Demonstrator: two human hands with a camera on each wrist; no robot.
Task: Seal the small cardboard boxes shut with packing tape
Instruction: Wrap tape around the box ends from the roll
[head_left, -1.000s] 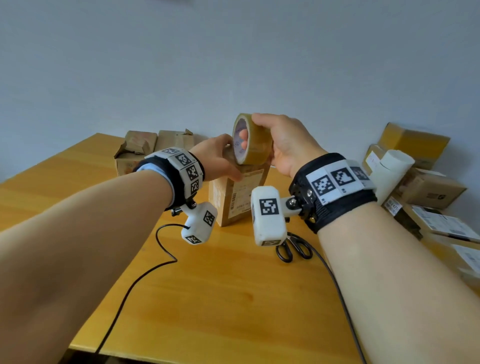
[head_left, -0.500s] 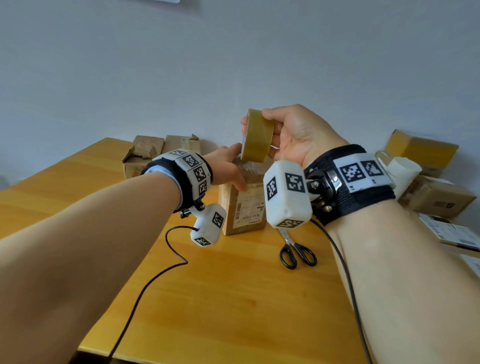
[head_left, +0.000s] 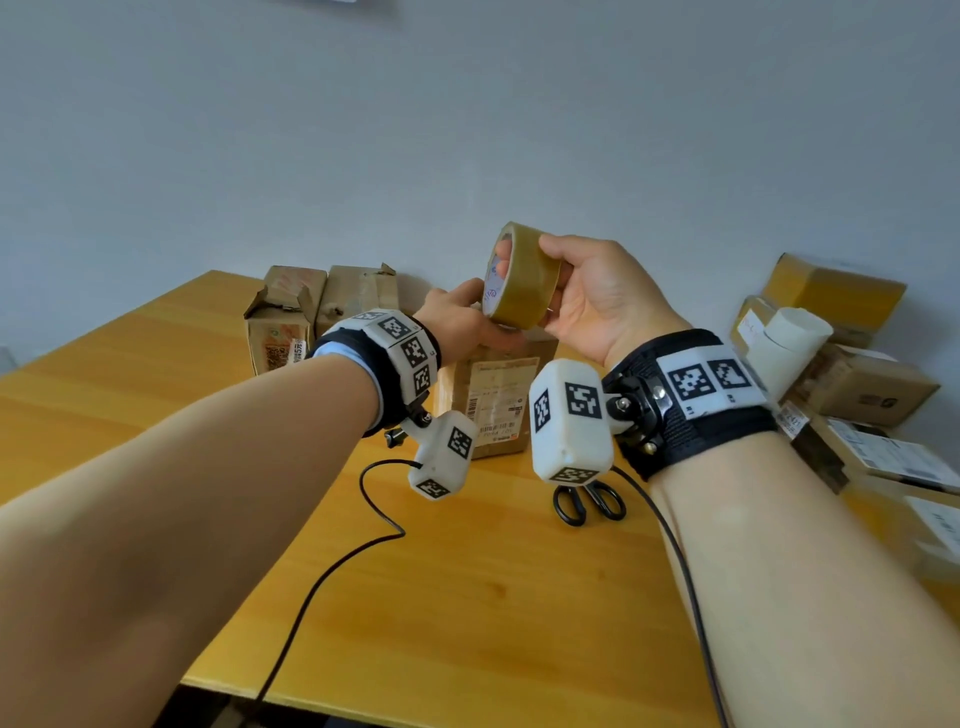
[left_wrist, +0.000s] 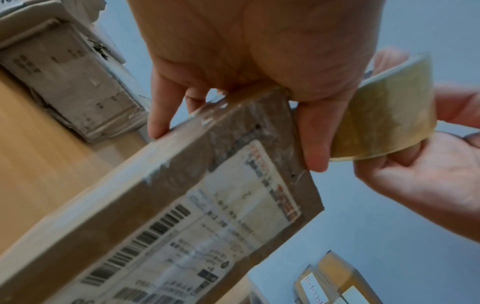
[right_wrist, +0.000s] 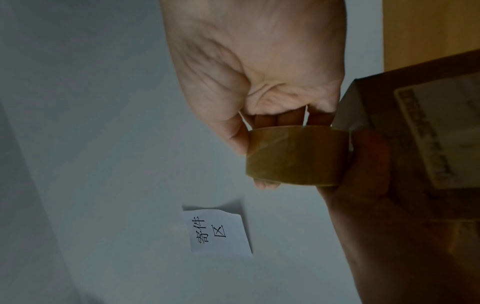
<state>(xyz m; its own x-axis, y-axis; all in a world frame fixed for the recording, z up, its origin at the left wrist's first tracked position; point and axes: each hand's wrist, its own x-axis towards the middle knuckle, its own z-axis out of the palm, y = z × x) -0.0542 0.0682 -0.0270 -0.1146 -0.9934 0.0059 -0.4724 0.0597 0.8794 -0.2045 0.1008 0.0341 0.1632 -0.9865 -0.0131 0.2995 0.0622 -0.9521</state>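
Brown tape roll (head_left: 522, 278) sits mid-frame, the right hand (head_left: 605, 299) curled round it. Left hand (head_left: 457, 325) clasps the upright cardboard box (head_left: 493, 400) by its top.

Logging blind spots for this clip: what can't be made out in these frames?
- Box top seam: left hand and tape roll cover it in the head view.
- Tape's free end: indistinct everywhere.
- Label text: blurred, left wrist.
- Scissors blades: behind the right wrist camera.

Black-handled scissors (head_left: 589, 501) on wooden table (head_left: 467, 597), handwritten paper note (right_wrist: 217, 232) on wall
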